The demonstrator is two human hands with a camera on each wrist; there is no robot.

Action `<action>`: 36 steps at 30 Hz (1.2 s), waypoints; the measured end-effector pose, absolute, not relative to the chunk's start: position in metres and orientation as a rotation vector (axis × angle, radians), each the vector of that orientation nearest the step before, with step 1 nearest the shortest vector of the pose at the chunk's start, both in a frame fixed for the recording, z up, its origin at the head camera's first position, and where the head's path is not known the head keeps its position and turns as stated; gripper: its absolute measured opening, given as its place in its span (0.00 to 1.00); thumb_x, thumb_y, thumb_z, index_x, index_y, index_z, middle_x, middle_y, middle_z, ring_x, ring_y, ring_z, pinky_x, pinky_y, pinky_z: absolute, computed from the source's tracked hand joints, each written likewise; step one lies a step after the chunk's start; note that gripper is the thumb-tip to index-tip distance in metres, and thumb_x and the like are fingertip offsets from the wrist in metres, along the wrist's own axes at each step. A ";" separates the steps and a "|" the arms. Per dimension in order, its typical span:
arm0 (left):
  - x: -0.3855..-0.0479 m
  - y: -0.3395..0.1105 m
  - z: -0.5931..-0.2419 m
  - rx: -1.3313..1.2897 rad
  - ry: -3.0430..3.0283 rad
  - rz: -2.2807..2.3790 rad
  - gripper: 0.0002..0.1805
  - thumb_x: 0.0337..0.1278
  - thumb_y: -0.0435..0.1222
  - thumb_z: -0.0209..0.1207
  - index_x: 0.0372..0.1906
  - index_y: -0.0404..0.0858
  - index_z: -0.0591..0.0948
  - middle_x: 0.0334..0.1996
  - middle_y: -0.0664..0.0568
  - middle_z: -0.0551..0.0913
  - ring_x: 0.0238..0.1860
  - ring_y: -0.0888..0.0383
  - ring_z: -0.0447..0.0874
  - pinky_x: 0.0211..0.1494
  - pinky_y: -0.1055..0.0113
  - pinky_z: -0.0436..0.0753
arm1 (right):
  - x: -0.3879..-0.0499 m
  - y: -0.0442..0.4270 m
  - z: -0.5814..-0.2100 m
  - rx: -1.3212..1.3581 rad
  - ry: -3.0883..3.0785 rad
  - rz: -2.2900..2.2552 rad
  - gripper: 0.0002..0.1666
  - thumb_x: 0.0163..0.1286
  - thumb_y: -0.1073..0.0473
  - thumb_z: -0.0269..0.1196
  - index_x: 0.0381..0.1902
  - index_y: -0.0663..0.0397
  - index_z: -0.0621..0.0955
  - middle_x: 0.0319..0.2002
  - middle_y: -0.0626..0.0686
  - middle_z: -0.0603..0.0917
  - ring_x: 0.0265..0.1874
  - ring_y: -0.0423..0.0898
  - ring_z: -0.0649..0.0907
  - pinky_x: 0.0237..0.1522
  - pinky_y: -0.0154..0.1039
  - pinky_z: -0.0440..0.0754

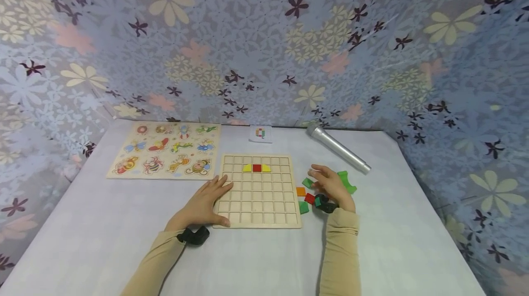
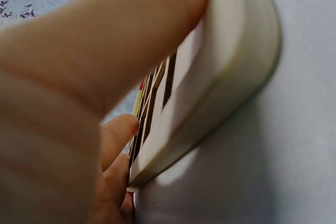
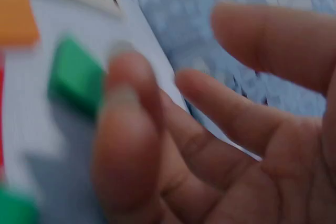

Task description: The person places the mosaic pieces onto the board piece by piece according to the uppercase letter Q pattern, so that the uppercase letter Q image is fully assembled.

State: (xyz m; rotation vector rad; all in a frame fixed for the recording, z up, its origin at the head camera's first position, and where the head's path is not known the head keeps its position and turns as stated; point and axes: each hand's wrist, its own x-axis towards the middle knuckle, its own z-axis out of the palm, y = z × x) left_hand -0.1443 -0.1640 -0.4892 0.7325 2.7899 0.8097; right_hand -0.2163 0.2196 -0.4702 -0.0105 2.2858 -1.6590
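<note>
A square wooden grid board lies on the table, with a red square between two yellow pieces in an upper row. The left hand rests on the board's left side, fingers spread, thumb at its near-left corner. Off the board's right edge, the right hand pinches a small green block between thumb and a fingertip. Its other fingers are extended and apart. Beside it lie an orange square, a red piece and another green piece.
A wooden insect puzzle lies at the back left. A small pattern card is behind the board. The silver microphone-like rod lies diagonally at the back right, near bright green curved pieces. Floral cloth rises behind the table.
</note>
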 end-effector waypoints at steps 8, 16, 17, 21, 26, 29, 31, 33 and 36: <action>-0.143 -0.164 -0.487 0.738 2.792 0.789 0.59 0.32 0.56 0.74 0.73 0.37 0.63 0.76 0.39 0.53 0.76 0.36 0.47 0.77 0.41 0.50 | -0.209 0.223 -0.476 -0.056 2.409 -1.481 0.32 0.61 0.70 0.59 0.65 0.61 0.72 0.61 0.66 0.77 0.34 0.38 0.83 0.35 0.31 0.83; -0.144 -0.165 -0.490 0.750 2.799 0.791 0.59 0.31 0.57 0.74 0.73 0.38 0.63 0.76 0.39 0.53 0.76 0.36 0.47 0.77 0.41 0.50 | -0.212 0.219 -0.482 0.011 2.499 -1.471 0.33 0.62 0.69 0.63 0.66 0.53 0.72 0.55 0.63 0.81 0.29 0.37 0.80 0.27 0.30 0.80; -0.144 -0.165 -0.491 0.755 2.805 0.792 0.59 0.30 0.57 0.74 0.73 0.38 0.63 0.76 0.39 0.54 0.76 0.36 0.47 0.77 0.41 0.50 | -0.213 0.219 -0.483 0.003 2.511 -1.471 0.32 0.63 0.68 0.63 0.66 0.53 0.72 0.54 0.63 0.81 0.26 0.36 0.79 0.25 0.30 0.79; -0.145 -0.166 -0.492 0.764 2.813 0.807 0.59 0.30 0.58 0.74 0.73 0.38 0.63 0.76 0.39 0.54 0.76 0.36 0.47 0.77 0.41 0.50 | -0.215 0.218 -0.484 0.001 2.560 -1.452 0.33 0.62 0.64 0.65 0.66 0.51 0.72 0.52 0.61 0.83 0.17 0.35 0.72 0.20 0.29 0.75; -0.144 -0.165 -0.492 0.763 2.817 0.809 0.59 0.30 0.57 0.74 0.72 0.38 0.63 0.76 0.38 0.54 0.76 0.35 0.48 0.76 0.40 0.51 | -0.217 0.216 -0.482 -0.042 2.583 -1.409 0.38 0.58 0.65 0.68 0.67 0.53 0.70 0.51 0.62 0.82 0.20 0.36 0.72 0.22 0.28 0.75; -0.144 -0.165 -0.490 0.749 2.810 0.804 0.59 0.31 0.57 0.74 0.73 0.38 0.63 0.76 0.39 0.54 0.76 0.36 0.47 0.77 0.41 0.51 | -0.218 0.213 -0.480 -0.064 2.598 -1.398 0.36 0.58 0.67 0.68 0.66 0.55 0.72 0.51 0.63 0.81 0.22 0.38 0.73 0.22 0.29 0.75; -0.144 -0.165 -0.490 0.746 2.807 0.805 0.59 0.30 0.57 0.74 0.73 0.38 0.63 0.76 0.39 0.54 0.76 0.36 0.47 0.77 0.41 0.50 | -0.218 0.210 -0.480 -0.076 2.609 -1.391 0.34 0.57 0.68 0.66 0.64 0.56 0.74 0.50 0.63 0.81 0.22 0.39 0.74 0.22 0.30 0.76; -0.144 -0.165 -0.490 0.740 2.800 0.806 0.59 0.30 0.57 0.74 0.73 0.38 0.63 0.76 0.39 0.54 0.77 0.36 0.46 0.77 0.41 0.50 | -0.218 0.208 -0.480 -0.080 2.594 -1.399 0.33 0.57 0.69 0.64 0.63 0.55 0.75 0.49 0.63 0.80 0.23 0.40 0.75 0.22 0.30 0.76; -0.145 -0.166 -0.490 0.747 2.806 0.805 0.60 0.30 0.57 0.74 0.73 0.38 0.63 0.76 0.38 0.54 0.76 0.36 0.47 0.77 0.40 0.51 | -0.219 0.203 -0.482 -0.083 2.582 -1.410 0.31 0.57 0.70 0.62 0.61 0.56 0.76 0.47 0.63 0.80 0.23 0.41 0.75 0.23 0.31 0.76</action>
